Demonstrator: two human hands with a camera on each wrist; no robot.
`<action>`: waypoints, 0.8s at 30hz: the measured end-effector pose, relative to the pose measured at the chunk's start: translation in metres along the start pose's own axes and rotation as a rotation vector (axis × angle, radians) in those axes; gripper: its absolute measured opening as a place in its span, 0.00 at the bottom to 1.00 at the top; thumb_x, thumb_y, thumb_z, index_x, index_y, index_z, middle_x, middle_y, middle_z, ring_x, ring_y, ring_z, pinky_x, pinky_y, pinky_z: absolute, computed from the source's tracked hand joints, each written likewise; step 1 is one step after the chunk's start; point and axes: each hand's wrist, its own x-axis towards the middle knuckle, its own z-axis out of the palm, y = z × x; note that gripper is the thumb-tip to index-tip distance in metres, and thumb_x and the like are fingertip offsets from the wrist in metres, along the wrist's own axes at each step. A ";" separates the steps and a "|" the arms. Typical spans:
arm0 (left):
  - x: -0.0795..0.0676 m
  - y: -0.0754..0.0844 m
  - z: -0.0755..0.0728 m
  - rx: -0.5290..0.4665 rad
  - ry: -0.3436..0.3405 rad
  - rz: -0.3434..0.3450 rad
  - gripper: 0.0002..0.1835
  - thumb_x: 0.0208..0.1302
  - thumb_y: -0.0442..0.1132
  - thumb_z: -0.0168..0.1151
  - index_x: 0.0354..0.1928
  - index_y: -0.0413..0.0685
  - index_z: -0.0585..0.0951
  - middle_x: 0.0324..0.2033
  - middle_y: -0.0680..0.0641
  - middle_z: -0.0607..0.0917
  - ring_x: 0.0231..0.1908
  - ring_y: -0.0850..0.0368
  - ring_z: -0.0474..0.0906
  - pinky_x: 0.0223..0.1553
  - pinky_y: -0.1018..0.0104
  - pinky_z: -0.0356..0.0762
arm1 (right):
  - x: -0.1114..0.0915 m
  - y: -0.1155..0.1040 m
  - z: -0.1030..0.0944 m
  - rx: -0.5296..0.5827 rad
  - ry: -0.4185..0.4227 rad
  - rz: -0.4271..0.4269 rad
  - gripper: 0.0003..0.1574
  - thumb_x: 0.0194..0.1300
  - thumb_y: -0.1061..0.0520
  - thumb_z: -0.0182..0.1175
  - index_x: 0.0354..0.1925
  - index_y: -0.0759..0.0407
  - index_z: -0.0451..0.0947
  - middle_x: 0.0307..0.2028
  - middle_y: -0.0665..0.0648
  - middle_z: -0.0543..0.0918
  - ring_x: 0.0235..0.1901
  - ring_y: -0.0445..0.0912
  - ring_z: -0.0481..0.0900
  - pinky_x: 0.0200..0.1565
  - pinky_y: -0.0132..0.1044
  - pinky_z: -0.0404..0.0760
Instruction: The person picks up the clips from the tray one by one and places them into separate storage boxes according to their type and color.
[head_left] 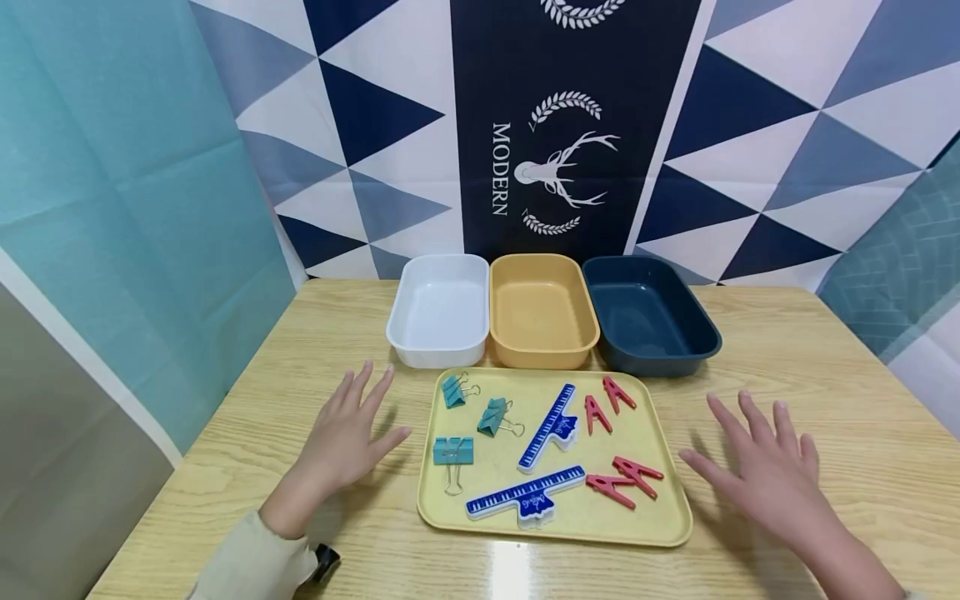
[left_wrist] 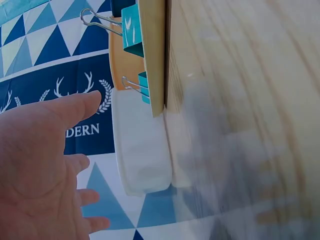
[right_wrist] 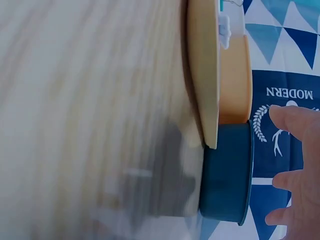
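Observation:
My left hand (head_left: 343, 440) hovers over the table left of a yellow tray (head_left: 555, 533), fingers spread and holding nothing. On the tray's other side my right hand (head_left: 772, 471) is likewise spread, its palm bare. Three teal binder clips lie at the tray's left, among them one flat binder clip (head_left: 453, 451). Two blue-and-white clips with a piano-key pattern occupy the middle, an upper piano clip (head_left: 547, 427) and a lower piano clip (head_left: 525, 493). Several red clothespins are at the right, such as one clothespin (head_left: 618, 394) near the tray's far corner.
Behind the tray, side by side, stand a white bin (head_left: 438, 354), a yellow-orange bin (head_left: 543, 357) and a dark blue bin (head_left: 660, 365). A patterned cloth (head_left: 390, 167) hangs behind the wooden table (head_left: 247, 400). A small black object (head_left: 325, 562) shows at my left sleeve.

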 end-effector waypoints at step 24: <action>0.018 0.001 0.000 -0.249 -0.019 0.012 0.43 0.61 0.50 0.62 0.73 0.51 0.50 0.69 0.35 0.51 0.64 0.32 0.51 0.55 0.33 0.63 | 0.020 -0.039 0.003 0.038 -0.003 -0.042 0.54 0.60 0.31 0.54 0.72 0.57 0.47 0.67 0.77 0.44 0.64 0.73 0.25 0.55 0.77 0.37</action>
